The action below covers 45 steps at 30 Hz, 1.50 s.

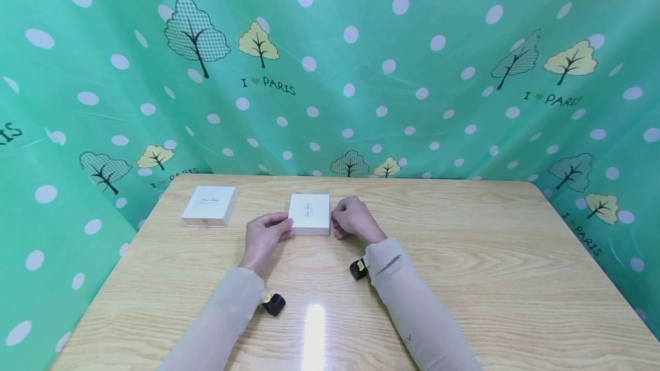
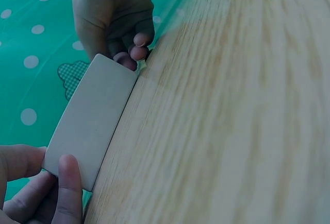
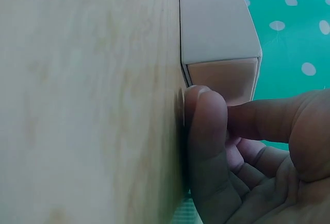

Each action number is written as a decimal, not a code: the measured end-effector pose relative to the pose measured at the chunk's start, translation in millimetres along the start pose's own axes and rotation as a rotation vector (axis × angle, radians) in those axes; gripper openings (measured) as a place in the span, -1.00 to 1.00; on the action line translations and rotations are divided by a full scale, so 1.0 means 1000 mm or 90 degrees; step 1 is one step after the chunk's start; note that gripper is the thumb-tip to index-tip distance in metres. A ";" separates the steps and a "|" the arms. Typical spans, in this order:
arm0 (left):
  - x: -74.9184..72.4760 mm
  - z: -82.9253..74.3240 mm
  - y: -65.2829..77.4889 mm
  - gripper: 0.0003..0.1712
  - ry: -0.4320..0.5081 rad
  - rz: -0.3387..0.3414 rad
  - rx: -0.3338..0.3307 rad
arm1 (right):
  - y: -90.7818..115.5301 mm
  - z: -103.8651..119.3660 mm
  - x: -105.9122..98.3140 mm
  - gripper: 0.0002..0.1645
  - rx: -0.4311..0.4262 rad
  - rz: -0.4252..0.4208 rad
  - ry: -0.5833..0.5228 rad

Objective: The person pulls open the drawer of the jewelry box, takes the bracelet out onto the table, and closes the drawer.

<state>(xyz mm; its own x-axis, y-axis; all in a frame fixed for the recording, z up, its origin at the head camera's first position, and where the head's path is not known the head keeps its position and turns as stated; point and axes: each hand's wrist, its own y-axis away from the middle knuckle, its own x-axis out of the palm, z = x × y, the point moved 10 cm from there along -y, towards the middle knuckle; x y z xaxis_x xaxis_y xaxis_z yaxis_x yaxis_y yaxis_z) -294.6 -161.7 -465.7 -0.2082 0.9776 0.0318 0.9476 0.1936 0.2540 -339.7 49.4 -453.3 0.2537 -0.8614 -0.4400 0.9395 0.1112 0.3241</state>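
A shallow white box [image 1: 308,210] with small print on its lid lies flat on the table between both hands. My left hand [image 1: 263,238] grips its left end; in the left wrist view the fingertips [image 2: 69,167] press the long side and the top corner. At the opposite end is my right hand [image 1: 354,217], its fingers curled and the thumb and index tips pinched together against the box. The right wrist view shows this end as a recessed tan panel [image 3: 221,77] framed by white walls. Whatever small part lies between the right fingertips is hidden.
A similar white box [image 1: 210,205] sits to the left near the table's back edge, with a small brown spot on its front face. Behind the wooden table [image 1: 490,256] hangs a green dotted cloth [image 1: 361,113]. Black wrist cameras [image 1: 274,304] hang at both sleeves.
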 end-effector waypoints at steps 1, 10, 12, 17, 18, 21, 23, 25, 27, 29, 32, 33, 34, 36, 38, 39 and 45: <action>0.000 0.000 0.000 -0.71 0.002 0.000 0.001 | 0.000 0.000 0.000 -0.75 0.001 -0.001 -0.004; -0.001 0.000 0.000 -0.71 0.014 -0.004 0.008 | 0.000 -0.002 -0.003 -0.77 0.005 -0.003 -0.001; -0.001 0.000 -0.001 -0.70 0.012 -0.003 0.007 | 0.000 -0.001 -0.003 -0.77 0.006 -0.005 0.007; 0.000 -0.001 -0.001 -0.69 0.009 0.004 0.006 | 0.000 -0.001 -0.004 -0.74 0.005 -0.008 0.023; 0.000 -0.001 -0.001 -0.69 0.009 0.006 0.006 | 0.000 -0.002 -0.004 -0.73 0.006 -0.008 0.022; 0.001 -0.001 -0.001 -0.68 0.006 0.009 0.005 | -0.001 -0.003 -0.005 -0.73 0.004 -0.009 0.019; 0.001 -0.001 -0.001 -0.69 0.003 0.007 0.004 | -0.002 -0.004 -0.006 -0.73 0.005 -0.011 0.015; 0.001 -0.002 0.000 -0.70 0.000 0.007 0.003 | -0.003 -0.005 -0.006 -0.73 0.005 -0.012 0.012; 0.001 -0.002 0.000 -0.70 -0.002 0.006 0.001 | -0.003 -0.006 -0.006 -0.73 0.008 -0.012 0.008; 0.001 -0.002 0.000 -0.70 -0.001 0.008 0.002 | -0.003 -0.007 -0.006 -0.73 0.009 -0.010 0.006; 0.001 -0.001 0.001 -0.70 0.000 0.007 0.000 | -0.003 -0.007 -0.006 -0.75 0.012 -0.007 0.003; 0.001 -0.001 0.001 -0.70 0.000 0.005 -0.001 | -0.002 -0.007 -0.006 -0.75 0.014 -0.008 0.002; 0.001 -0.001 0.001 -0.70 -0.001 0.005 -0.002 | -0.002 -0.007 -0.007 -0.76 0.014 -0.008 0.002; 0.001 -0.001 0.000 -0.70 -0.004 0.003 -0.005 | -0.002 -0.007 -0.007 -0.76 0.014 -0.007 0.001; 0.001 -0.001 0.000 -0.70 -0.004 0.003 -0.006 | -0.001 -0.006 -0.007 -0.76 0.012 -0.006 -0.003; 0.001 -0.001 0.000 -0.70 -0.005 0.003 -0.007 | -0.001 -0.006 -0.007 -0.76 0.011 -0.005 -0.005; 0.000 0.000 0.001 -0.70 -0.006 0.003 -0.007 | 0.001 -0.005 -0.008 -0.76 0.013 -0.002 -0.011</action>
<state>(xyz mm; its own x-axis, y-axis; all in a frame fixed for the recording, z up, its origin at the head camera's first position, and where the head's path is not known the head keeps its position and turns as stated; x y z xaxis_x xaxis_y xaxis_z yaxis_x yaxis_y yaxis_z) -294.1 -161.7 -465.3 -0.2010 0.9793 0.0248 0.9460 0.1875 0.2644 -340.0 59.0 -453.7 0.2467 -0.8705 -0.4259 0.9353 0.0988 0.3399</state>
